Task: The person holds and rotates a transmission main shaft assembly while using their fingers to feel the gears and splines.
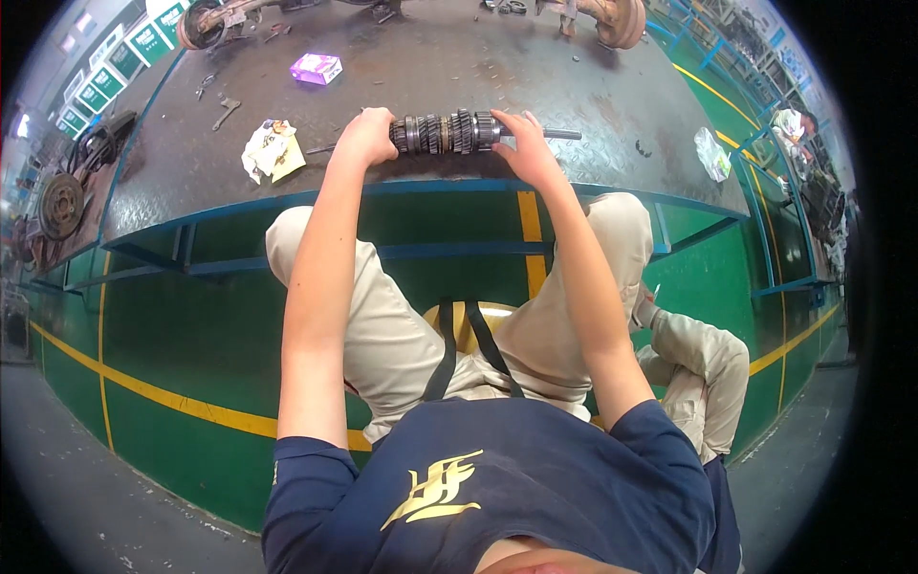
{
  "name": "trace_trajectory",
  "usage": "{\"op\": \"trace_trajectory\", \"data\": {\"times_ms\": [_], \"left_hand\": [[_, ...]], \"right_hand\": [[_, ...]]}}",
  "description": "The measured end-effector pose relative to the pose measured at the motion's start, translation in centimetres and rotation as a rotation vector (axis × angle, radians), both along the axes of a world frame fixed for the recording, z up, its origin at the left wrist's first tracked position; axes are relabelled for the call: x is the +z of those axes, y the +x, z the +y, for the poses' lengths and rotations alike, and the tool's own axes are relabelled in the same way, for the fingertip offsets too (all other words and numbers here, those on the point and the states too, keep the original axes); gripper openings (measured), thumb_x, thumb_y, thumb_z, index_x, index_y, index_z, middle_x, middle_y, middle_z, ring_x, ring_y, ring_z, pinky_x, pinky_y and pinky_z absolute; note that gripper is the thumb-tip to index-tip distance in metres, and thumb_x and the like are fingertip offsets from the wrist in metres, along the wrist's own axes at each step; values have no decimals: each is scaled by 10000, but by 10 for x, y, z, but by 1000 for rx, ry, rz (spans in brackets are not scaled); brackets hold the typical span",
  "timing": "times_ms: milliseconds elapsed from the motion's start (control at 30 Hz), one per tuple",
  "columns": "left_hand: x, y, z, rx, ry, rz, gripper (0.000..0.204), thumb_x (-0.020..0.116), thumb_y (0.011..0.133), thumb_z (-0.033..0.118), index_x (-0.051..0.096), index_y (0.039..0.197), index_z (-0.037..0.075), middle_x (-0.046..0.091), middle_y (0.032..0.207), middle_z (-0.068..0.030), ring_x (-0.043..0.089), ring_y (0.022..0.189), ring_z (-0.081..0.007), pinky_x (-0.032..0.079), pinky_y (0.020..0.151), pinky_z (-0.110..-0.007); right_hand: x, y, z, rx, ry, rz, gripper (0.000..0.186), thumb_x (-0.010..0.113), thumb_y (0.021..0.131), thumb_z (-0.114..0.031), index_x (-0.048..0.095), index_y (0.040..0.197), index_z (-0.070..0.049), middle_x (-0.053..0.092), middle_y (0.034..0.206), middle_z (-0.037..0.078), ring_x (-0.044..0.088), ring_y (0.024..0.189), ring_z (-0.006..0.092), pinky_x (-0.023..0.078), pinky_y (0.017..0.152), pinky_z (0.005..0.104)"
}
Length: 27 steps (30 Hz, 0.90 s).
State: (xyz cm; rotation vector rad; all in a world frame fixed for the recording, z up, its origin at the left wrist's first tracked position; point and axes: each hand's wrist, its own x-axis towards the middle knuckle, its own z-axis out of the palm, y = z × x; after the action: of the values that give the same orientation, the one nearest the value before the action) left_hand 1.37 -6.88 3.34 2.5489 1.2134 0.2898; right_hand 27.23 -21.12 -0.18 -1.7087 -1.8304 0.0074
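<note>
Seen from the head camera, we hold a geared transmission shaft (449,132) lying crosswise near the front edge of the dark steel worktop (535,77), our left hand (366,136) clenched around its left end and our right hand (524,145) with fingers closed on the right end, where the bare spindle sticks out. We judge the shaft is being steadied or turned for inspection, and any next move would call for a firm two-handed grip to stop it rolling. Both arms reach straight forward over our knees; crumpled paper (272,150) and a purple box (316,68) lie beyond.
</note>
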Motion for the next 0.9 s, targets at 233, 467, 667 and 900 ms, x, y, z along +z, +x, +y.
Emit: {"op": "trace_trajectory", "data": {"times_ms": [233,467,667,900], "left_hand": [[1,-5,11,-65,-83,3,520,781,611,91,687,1115,3,691,1023,-237,674,988,-350,530,906,-389],[16,1,4,-4,-211,72,553,811,632,83,672,1161,-2,695,1081,-222,677,1022,-324,524,935,-377],[11,-3,6,-26,-198,54,529,791,629,75,677,1138,-16,697,1062,-233,684,1003,-323,532,913,-369],[10,-8,7,-90,-217,12,479,727,608,97,668,1055,-65,694,896,-245,700,844,-312,550,789,-374]], "right_hand": [[0,2,6,24,55,3,573,730,778,-70,543,1320,-72,618,1199,161,533,1204,336,260,1162,470],[0,-3,1,-1,41,11,558,729,773,-51,551,1301,-73,616,1192,157,528,1206,336,259,1162,467],[-1,-4,-1,9,55,15,558,731,766,-41,551,1293,-74,618,1189,151,529,1205,333,263,1158,471],[1,-5,0,2,43,31,563,726,767,-7,550,1297,-79,615,1241,133,526,1236,308,232,1185,474]]}}
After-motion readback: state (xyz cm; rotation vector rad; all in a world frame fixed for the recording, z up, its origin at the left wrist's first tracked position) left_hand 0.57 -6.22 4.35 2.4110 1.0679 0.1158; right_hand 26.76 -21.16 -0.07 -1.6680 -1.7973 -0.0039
